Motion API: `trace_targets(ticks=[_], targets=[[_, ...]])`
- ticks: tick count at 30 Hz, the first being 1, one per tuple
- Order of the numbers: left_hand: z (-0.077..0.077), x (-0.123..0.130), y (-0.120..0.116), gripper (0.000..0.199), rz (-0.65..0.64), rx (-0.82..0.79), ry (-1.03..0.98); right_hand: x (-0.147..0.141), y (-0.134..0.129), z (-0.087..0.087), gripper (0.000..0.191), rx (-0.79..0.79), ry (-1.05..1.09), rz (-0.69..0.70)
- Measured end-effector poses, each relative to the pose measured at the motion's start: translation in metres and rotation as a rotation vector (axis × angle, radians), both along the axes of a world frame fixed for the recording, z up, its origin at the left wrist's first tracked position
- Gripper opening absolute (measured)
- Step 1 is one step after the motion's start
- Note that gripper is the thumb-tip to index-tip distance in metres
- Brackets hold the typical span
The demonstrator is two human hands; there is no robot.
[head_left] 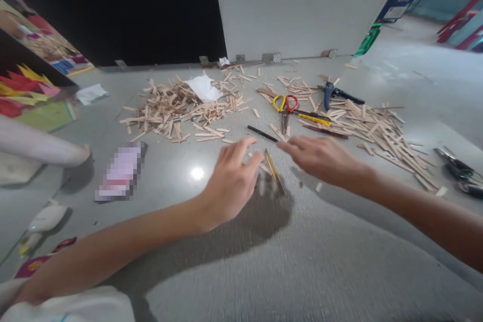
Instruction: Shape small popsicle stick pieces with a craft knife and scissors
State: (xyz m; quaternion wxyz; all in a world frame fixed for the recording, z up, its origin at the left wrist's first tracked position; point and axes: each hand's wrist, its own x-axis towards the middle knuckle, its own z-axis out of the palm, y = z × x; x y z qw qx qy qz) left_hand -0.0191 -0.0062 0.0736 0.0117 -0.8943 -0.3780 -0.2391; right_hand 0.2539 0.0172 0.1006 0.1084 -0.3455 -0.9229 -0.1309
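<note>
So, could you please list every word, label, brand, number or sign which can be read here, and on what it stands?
No text can be read.
Pink rectangular item at left: pixelated, nothing legible.
Purple item at lower left: yellow marks, too blurred to read.
White label on the blue object at upper right: too small and blurred.

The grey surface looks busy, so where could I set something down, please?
The surface looks bare between the pixelated pink rectangle and left hand, and in the foreground below the right hand. Beyond the hands, pale wooden strips and red-and-yellow scissors crowd it.
</note>
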Motion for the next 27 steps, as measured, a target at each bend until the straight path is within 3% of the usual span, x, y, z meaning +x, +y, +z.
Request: trace_targets(ticks=[4,9,13,18,20,23,27], targets=[[-0.027,0.010,0.006,0.033,0.033,-0.051,0.180,-0.025,0.012,-0.025,0.033,0.118,-0.280,0.195],[-0.046,0.013,0.004,0.036,-0.033,-0.129,0.200,-0.020,0.027,-0.033,0.030,0.109,-0.267,0.325],[-0.048,0.013,0.002,0.041,-0.040,-0.154,0.142,-0.006,0.036,-0.038,0.026,-0.088,0.016,0.234],[-0.049,0.012,0.002,0.044,-0.088,-0.177,0.136,-0.024,0.028,-0.049,0.004,-0.396,0.745,-0.127],[-0.049,0.012,0.004,0.045,-0.094,-0.192,0.127,-0.035,0.021,-0.051,0.004,-0.583,0.951,-0.196],[-0.049,0.011,0.005,0.047,-0.112,-0.244,0.118,-0.046,0.015,-0.052,0.014,-0.797,1.152,-0.225],[-0.049,0.010,0.007,0.048,-0.138,-0.290,0.134,-0.046,0.013,-0.056,0.026,-0.840,1.238,-0.263]])
